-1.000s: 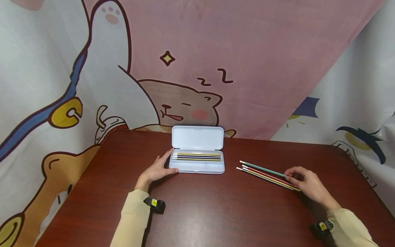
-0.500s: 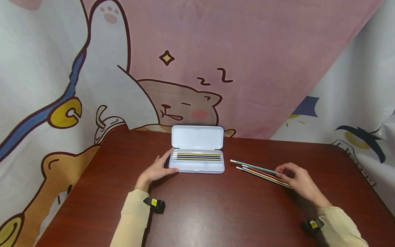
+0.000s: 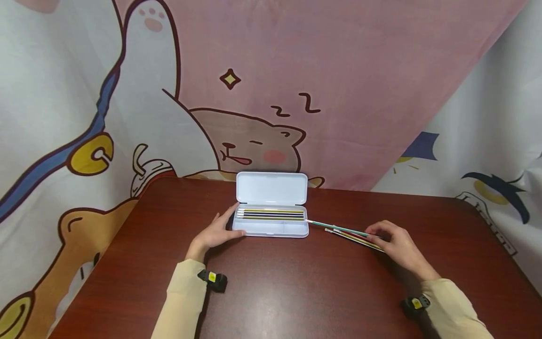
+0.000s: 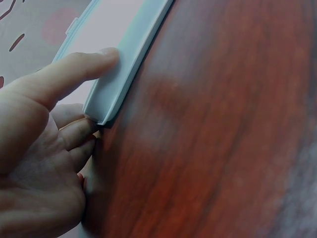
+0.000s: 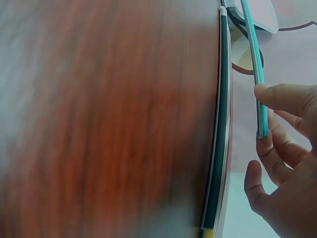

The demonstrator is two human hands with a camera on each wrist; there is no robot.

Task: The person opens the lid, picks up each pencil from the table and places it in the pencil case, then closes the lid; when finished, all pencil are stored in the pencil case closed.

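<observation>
In the head view, an open white pencil case [image 3: 262, 228] lies on the table with several pencils [image 3: 273, 215] in its rear compartment. My left hand [image 3: 216, 235] holds the case's left end, thumb at the front corner and fingers along the side; the left wrist view shows the thumb [image 4: 101, 62] pressed on the front wall. A teal pencil [image 3: 338, 226] is pinched near its far right end between thumb and fingers of my right hand [image 3: 395, 242]. Its white eraser end points left and overlaps the case's right edge. Under it lie a few loose pencils [image 3: 353, 238] on the table.
The lid [image 3: 272, 188] stands raised at the table's back edge, against a printed cloth backdrop [image 3: 338, 117]. Lower in the case, the front compartment is split by a low divider [image 3: 284, 228]. Brown tabletop [image 3: 296, 282] spreads in front.
My right hand has moved left with the teal pencil, lifting it off the loose pencils and bringing its eraser end to the case's right edge. The left hand and the case have stayed put.
</observation>
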